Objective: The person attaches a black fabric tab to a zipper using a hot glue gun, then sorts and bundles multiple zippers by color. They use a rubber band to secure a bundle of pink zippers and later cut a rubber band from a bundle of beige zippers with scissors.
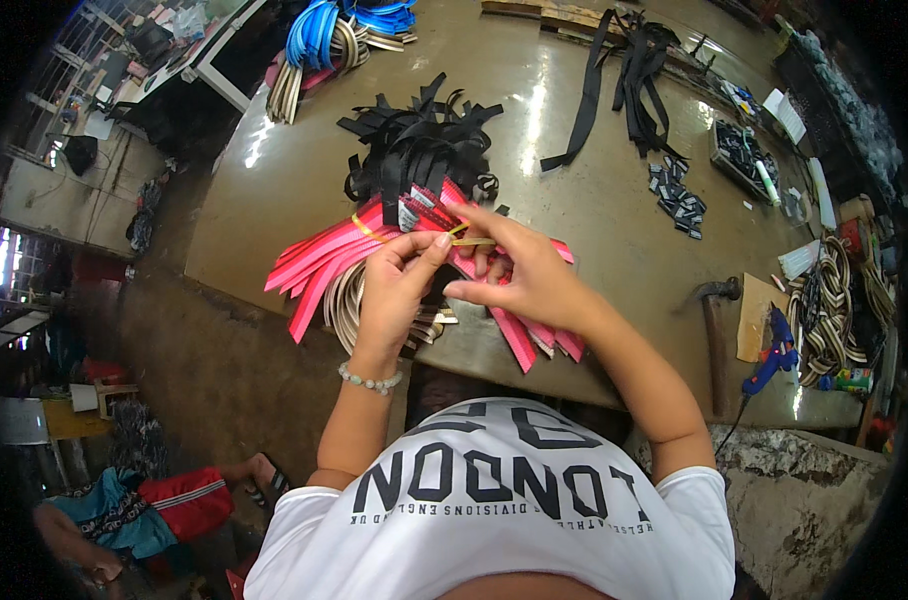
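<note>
Bundled pink straps (319,255) lie fanned out to both sides at the near edge of the table, with a yellow band (367,229) around them. My left hand (399,277) pinches part of that band between thumb and index finger. Over the bundle's right side is my right hand (524,265), its thumb held apart and its other fingers bent where the band runs in among them. Black straps (414,150) are heaped just beyond the pink ones. Looped cream-and-brown straps (344,310) show beneath my left hand, partly hidden.
Blue straps (314,40) sit at the far left of the table (574,220). Long black straps (634,90) and small black pieces (677,197) lie far right. A hammer (715,340), a blue glue gun (777,350) and coiled straps (832,310) are at right. Another person (144,510) is at lower left.
</note>
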{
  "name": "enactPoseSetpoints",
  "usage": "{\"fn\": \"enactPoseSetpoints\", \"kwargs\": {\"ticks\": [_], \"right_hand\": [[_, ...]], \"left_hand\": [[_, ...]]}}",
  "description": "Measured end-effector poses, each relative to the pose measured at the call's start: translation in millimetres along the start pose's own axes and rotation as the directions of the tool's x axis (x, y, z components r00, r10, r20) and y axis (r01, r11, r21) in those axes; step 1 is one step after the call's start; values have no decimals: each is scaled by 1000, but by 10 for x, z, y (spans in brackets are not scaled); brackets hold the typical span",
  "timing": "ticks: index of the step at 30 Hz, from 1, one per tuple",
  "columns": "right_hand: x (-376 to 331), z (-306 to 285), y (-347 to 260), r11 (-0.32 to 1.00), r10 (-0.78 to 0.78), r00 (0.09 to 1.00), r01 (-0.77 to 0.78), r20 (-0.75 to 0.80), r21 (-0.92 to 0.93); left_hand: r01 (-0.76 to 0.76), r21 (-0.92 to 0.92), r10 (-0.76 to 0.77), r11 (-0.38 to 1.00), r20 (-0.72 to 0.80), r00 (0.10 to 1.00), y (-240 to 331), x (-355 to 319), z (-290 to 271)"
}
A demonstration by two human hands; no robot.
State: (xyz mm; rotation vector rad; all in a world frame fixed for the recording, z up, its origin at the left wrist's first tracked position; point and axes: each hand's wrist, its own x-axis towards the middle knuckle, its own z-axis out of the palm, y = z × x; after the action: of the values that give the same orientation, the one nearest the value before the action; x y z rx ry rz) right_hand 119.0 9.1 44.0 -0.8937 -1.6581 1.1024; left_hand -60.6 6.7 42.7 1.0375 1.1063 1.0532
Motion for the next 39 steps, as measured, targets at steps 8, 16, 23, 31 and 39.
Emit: {"fn": "enactPoseSetpoints", "kwargs": {"ticks": [8, 16, 23, 31, 39], "right_hand": [[83, -7, 127, 952, -80, 988, 38, -129, -303], [111, 35, 126, 950, 308, 930, -290, -202, 111], [-104, 136, 56, 902, -190, 982, 182, 18, -392], [152, 28, 97, 992, 97, 995, -95, -11, 83], [220, 73, 140, 994, 19, 989, -35, -147, -107]], "left_hand": [[-285, 449, 332, 847, -28, 943, -30, -18, -5], [-246, 631, 344, 736, -36, 938, 0, -115, -117], [27, 8, -27, 1000, 33, 999, 19, -17, 65], [-502, 675, 536, 541, 183, 824, 51, -93, 157], [-520, 743, 630, 422, 172, 757, -5, -27, 223]]}}
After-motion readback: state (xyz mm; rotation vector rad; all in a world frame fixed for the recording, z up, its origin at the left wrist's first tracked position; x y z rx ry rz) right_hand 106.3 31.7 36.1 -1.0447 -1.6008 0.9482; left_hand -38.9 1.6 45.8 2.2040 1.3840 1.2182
